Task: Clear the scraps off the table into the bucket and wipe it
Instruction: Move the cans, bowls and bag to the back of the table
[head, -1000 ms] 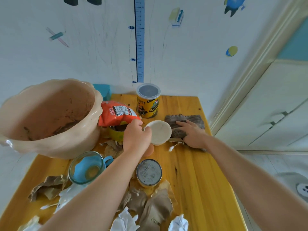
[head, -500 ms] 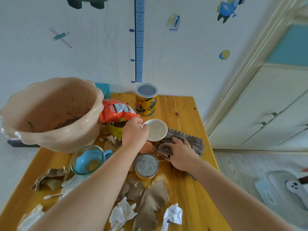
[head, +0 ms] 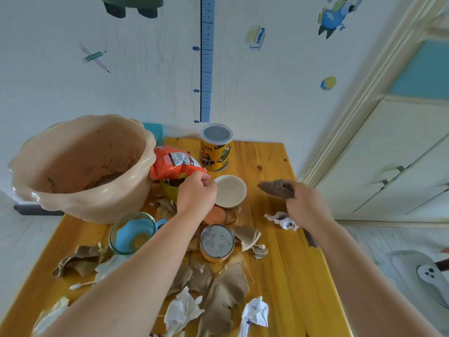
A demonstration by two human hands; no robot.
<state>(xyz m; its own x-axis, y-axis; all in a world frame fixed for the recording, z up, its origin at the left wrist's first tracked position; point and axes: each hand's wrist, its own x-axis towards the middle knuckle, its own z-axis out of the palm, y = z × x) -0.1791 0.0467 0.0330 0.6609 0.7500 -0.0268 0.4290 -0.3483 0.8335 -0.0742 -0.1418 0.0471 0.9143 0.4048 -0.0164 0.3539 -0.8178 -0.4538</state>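
A wooden table (head: pixel 279 263) carries a big beige bucket (head: pixel 82 166) at its left. Torn brown paper (head: pixel 221 290) and crumpled white paper (head: pixel 182 310) lie across the near half. My right hand (head: pixel 306 205) grips a brown cloth (head: pixel 277 188), lifted above the table at the right. A crumpled white scrap (head: pixel 281 220) lies just under that hand. My left hand (head: pixel 196 193) holds the rim of a small white bowl (head: pixel 230 190) near the table's middle.
An orange snack bag (head: pixel 172 164) rests over a green cup (head: pixel 170 188). A yellow can (head: pixel 216 149) stands at the back, a round tin (head: pixel 216 242) and a glass cup (head: pixel 131 232) nearer. An orange disc (head: pixel 215 215) lies below the bowl. A cupboard stands right.
My right hand has lifted the brown cloth off the table and moved it right, uncovering a white scrap. The left hand has stayed at the white bowl.
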